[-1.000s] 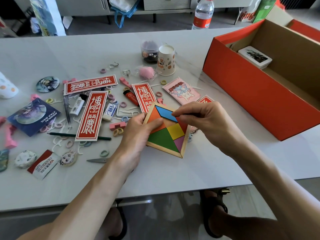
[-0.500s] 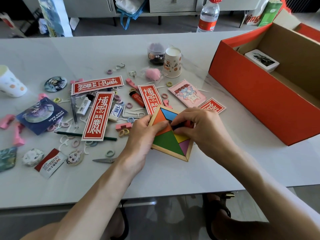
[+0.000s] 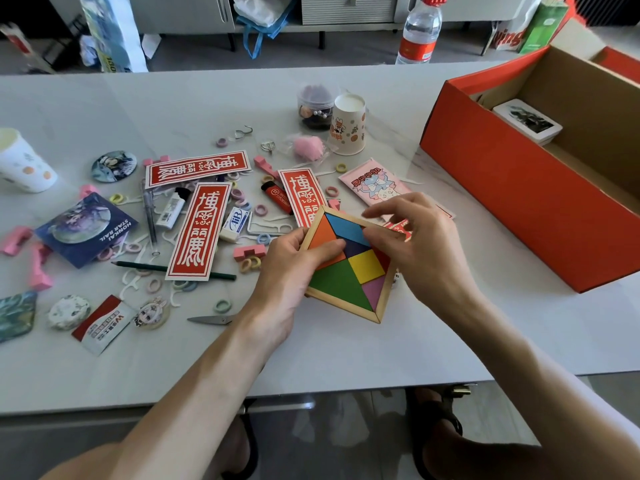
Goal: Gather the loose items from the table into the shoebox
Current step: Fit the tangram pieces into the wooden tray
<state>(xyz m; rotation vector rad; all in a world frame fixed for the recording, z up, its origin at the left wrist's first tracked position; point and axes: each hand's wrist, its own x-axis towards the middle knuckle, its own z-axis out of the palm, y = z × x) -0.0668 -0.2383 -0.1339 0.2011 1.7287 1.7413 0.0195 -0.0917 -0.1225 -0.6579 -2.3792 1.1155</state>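
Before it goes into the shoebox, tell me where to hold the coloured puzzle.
Grip the puzzle by its wooden frame, from two opposite sides, and keep it level: the coloured pieces probably sit loose inside. The left hand holds its left corner.

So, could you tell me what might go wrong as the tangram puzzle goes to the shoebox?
1. The coloured pieces of the tangram puzzle look loose in their frame. Held by the left hand and right hand at its edges, it could spill them if tipped.
2. The shoebox has a tall near wall that the frame might catch on.
3. The red card under the right hand could get dragged along.
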